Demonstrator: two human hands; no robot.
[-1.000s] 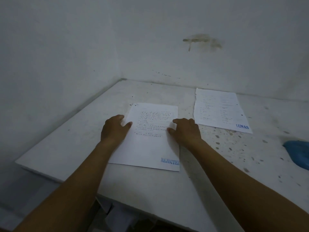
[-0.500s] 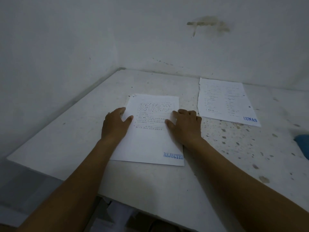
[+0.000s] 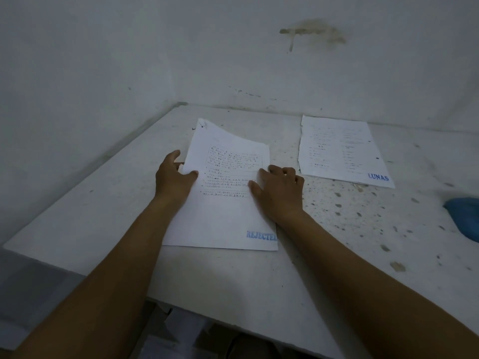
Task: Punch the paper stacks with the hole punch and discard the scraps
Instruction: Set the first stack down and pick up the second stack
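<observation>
A white paper stack stamped REJECTED (image 3: 223,218) lies on the white table (image 3: 108,208) in front of me. My left hand (image 3: 175,177) grips its left edge, thumb on top and fingers under the sheets, and the far end of the top sheets is curling up. My right hand (image 3: 278,189) rests on the stack's right edge, fingers bent, thumb on the paper. A second stack stamped LUNAS (image 3: 339,151) lies flat to the right, untouched. No hole punch is in view.
Walls close the table at the left and back, meeting in a corner. A blue object (image 3: 464,216) sits at the right edge of view. Small paper scraps (image 3: 337,203) speckle the table right of my right hand. Loose papers lie below the front edge.
My left hand has slid its fingers under the REJECTED stack's left edge and the far end has lifted off the table. My right hand's fingers have curled at the right edge.
</observation>
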